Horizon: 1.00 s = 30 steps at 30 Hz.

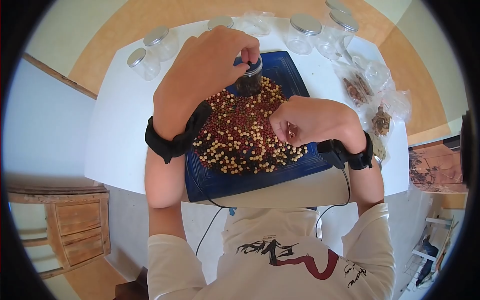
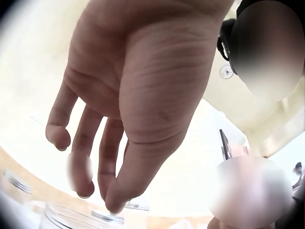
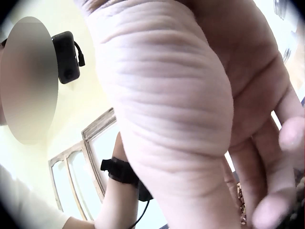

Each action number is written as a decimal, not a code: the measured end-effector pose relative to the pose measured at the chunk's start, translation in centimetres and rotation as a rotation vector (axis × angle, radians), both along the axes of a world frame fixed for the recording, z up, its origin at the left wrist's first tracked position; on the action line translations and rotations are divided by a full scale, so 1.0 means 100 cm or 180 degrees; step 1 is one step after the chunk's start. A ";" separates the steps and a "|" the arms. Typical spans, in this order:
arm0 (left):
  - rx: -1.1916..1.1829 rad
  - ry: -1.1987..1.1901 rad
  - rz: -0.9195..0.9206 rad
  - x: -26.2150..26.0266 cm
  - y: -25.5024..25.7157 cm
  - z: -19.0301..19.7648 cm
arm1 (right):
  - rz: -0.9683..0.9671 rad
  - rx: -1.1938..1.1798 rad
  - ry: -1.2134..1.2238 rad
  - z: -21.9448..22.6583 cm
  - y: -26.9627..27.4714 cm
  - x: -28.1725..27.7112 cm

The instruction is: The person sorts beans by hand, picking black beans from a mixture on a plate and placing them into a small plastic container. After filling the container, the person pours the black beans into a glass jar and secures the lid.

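On the tabletop [image 1: 115, 125], the tray [image 1: 286, 70] holds beans [image 1: 245, 132]. The right hand [image 1: 320, 120] curls over them, its grip's contents unclear; the left hand [image 1: 207, 67], above the jar [image 1: 249, 86] standing on the tray, seemingly pinches a dark bean [image 1: 250, 63], probably being sorted; next calls for releasing it inside.

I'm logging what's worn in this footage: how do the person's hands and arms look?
The left hand and right hand wear no visible gloves. A black strap circles each wrist, carrying a boxy black unit with a thin black cable. The short sleeves are off-white.
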<state>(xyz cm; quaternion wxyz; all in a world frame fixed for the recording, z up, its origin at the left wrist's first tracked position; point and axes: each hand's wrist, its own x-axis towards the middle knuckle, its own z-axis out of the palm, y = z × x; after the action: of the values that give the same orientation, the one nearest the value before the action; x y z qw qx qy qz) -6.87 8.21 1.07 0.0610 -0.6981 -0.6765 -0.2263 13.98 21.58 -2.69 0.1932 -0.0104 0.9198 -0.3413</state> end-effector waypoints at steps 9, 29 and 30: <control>0.0406 0.0311 0.0331 -0.012 -0.001 -0.007 | -0.0806 0.0365 0.1665 0.021 -0.005 -0.005; -0.1556 -0.0142 -0.1045 0.081 -0.013 -0.041 | -0.2083 0.0274 0.3247 -0.006 -0.001 -0.031; -0.1559 -0.0143 -0.1049 0.085 -0.012 -0.049 | -0.2125 0.0177 0.3148 -0.002 -0.001 -0.029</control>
<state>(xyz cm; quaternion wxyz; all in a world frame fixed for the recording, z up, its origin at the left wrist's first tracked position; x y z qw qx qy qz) 1.58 7.03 -3.85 -0.1618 -0.7873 -0.5897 -0.0786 11.08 21.47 -2.85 -0.3756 0.1266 0.8627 -0.3141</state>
